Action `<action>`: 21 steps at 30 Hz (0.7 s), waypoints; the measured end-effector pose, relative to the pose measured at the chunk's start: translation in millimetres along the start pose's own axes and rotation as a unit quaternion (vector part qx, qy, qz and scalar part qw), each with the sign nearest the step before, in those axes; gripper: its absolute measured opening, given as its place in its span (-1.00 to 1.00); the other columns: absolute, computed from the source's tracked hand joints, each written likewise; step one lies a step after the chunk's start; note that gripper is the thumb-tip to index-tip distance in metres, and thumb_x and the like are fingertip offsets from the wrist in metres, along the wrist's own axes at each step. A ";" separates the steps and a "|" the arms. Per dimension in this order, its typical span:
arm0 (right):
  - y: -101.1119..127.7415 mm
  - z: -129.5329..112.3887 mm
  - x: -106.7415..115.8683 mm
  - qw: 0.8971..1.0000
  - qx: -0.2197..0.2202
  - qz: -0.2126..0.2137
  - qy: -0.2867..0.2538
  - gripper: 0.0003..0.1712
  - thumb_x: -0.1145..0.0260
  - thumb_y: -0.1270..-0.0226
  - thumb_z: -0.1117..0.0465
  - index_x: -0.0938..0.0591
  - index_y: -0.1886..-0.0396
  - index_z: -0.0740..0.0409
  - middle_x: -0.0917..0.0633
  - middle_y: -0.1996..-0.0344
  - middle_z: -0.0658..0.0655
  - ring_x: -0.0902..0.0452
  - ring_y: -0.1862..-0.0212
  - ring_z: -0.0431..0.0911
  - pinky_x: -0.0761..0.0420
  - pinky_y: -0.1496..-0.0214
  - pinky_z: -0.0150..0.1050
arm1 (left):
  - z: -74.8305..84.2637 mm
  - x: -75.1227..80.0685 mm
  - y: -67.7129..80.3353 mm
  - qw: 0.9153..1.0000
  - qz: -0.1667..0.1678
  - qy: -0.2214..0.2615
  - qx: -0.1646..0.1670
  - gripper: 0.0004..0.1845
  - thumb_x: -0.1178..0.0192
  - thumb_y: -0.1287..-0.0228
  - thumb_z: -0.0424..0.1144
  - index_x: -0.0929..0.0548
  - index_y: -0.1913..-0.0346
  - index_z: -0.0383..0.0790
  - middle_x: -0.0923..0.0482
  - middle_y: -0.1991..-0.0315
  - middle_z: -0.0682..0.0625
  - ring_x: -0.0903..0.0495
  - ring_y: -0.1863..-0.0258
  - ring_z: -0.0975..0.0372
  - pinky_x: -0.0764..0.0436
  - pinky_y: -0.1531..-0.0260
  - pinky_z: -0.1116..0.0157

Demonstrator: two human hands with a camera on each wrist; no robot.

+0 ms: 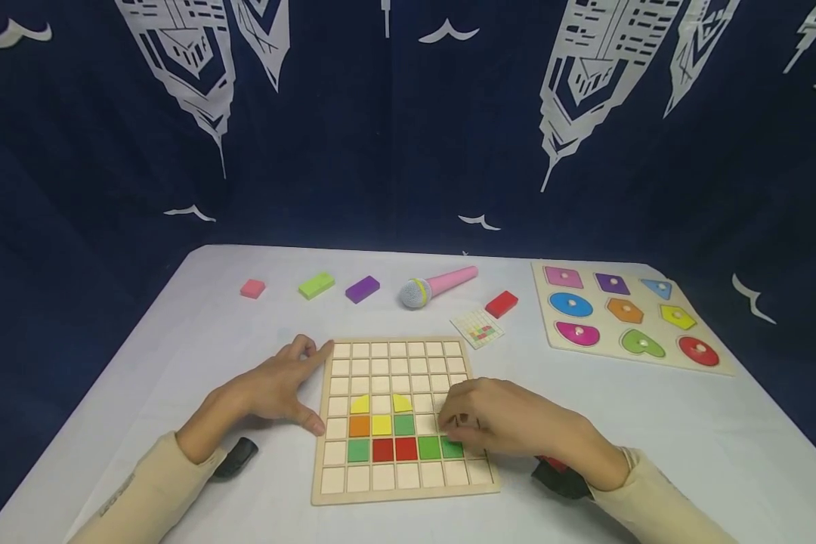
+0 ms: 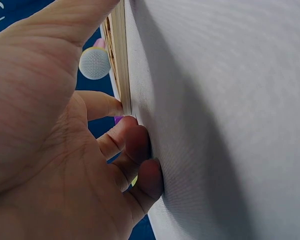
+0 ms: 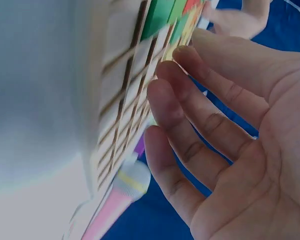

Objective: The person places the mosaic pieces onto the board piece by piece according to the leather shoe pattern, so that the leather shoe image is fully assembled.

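A wooden grid board point(image 1: 405, 499) lies on the table with square and rounded tiles in some cells. Two yellow rounded tiles point(image 1: 360, 405) sit above a row of orange point(image 1: 359, 426), yellow point(image 1: 381, 425) and green point(image 1: 404, 425) tiles. Below them is a row of green and red tiles point(image 1: 383, 450). My left hand point(image 1: 279, 384) touches the board's left edge with its thumb and index finger spread apart. My right hand point(image 1: 493, 412) is over the board's right side, fingers bent loosely beside the rightmost green tile point(image 1: 452, 447); nothing shows between them in the right wrist view.
A pattern card point(image 1: 477, 327) and a red block point(image 1: 502, 304) lie behind the board. A pink toy microphone point(image 1: 442, 285) and purple point(image 1: 363, 289), lime point(image 1: 316, 285) and coral point(image 1: 253, 289) blocks lie farther back. A shape puzzle board point(image 1: 551, 336) is at the right.
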State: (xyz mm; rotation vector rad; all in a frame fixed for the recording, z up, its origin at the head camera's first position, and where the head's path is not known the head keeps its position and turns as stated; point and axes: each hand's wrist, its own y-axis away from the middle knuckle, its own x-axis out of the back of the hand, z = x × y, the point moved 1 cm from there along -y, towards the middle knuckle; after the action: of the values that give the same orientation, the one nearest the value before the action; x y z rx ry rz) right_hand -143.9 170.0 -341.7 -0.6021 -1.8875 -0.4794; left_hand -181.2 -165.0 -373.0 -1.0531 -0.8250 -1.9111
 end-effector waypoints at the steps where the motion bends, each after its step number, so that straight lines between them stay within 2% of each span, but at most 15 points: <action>1: 5.0 3.5 1.7 1.000 -0.008 0.001 -0.003 -0.87 -0.38 -0.36 0.13 -0.78 0.14 -0.06 -0.70 0.21 -0.22 -0.57 0.14 -0.35 -0.61 0.01 -0.32 | -0.4 -0.4 -0.3 1.000 0.000 0.000 0.000 0.40 -0.63 0.35 0.21 -0.11 -0.57 -0.26 -0.22 -0.09 -0.09 -0.31 -0.04 0.07 -0.45 0.03 0.14; 8: 35.5 26.2 8.2 0.995 -0.097 0.001 -0.004 -0.73 -0.47 -0.25 0.08 -0.76 0.05 -0.10 -0.71 0.15 -0.26 -0.58 0.10 -0.32 -0.62 -0.04 -0.22 | -0.8 -0.2 -0.1 1.000 -0.002 0.002 -0.002 0.39 -0.63 0.33 0.22 -0.11 -0.57 -0.27 -0.21 -0.08 -0.09 -0.31 -0.04 0.06 -0.45 0.04 0.16; 14: 48.5 37.2 11.9 0.986 -0.163 -0.024 -0.022 -0.60 -0.56 -0.12 0.03 -0.73 0.02 -0.10 -0.70 0.13 -0.24 -0.57 0.08 -0.25 -0.62 -0.07 -0.15 | -1.5 0.1 0.0 1.000 -0.002 0.002 -0.001 0.40 -0.62 0.34 0.24 -0.11 -0.57 -0.26 -0.21 -0.09 -0.10 -0.31 -0.04 0.06 -0.45 0.05 0.16; 17: 53.0 40.6 14.3 0.978 -0.200 -0.041 -0.029 -0.54 -0.62 -0.01 0.02 -0.71 0.04 -0.12 -0.67 0.15 -0.21 -0.52 0.10 -0.20 -0.62 -0.06 -0.11 | -2.6 -0.4 -0.9 1.000 -0.002 0.003 -0.001 0.40 -0.62 0.33 0.24 -0.10 -0.58 -0.26 -0.21 -0.09 -0.09 -0.31 -0.05 0.06 -0.45 0.03 0.16; 21: 59.7 43.1 15.8 0.961 -0.268 -0.065 -0.026 -0.44 -0.69 0.16 0.00 -0.67 0.09 -0.18 -0.61 0.19 -0.20 -0.46 0.11 -0.18 -0.60 -0.02 -0.11 | -3.2 0.0 -1.2 1.000 -0.003 0.004 0.003 0.40 -0.63 0.34 0.23 -0.10 -0.58 -0.26 -0.21 -0.10 -0.09 -0.30 -0.05 0.07 -0.44 0.01 0.14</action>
State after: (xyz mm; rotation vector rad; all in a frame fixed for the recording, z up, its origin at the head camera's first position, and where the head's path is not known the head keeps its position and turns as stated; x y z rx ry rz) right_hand -144.1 245.3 -339.9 -0.8490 -1.8540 -1.0886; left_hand -183.3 -167.0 -374.6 -1.0398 -0.8297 -1.9161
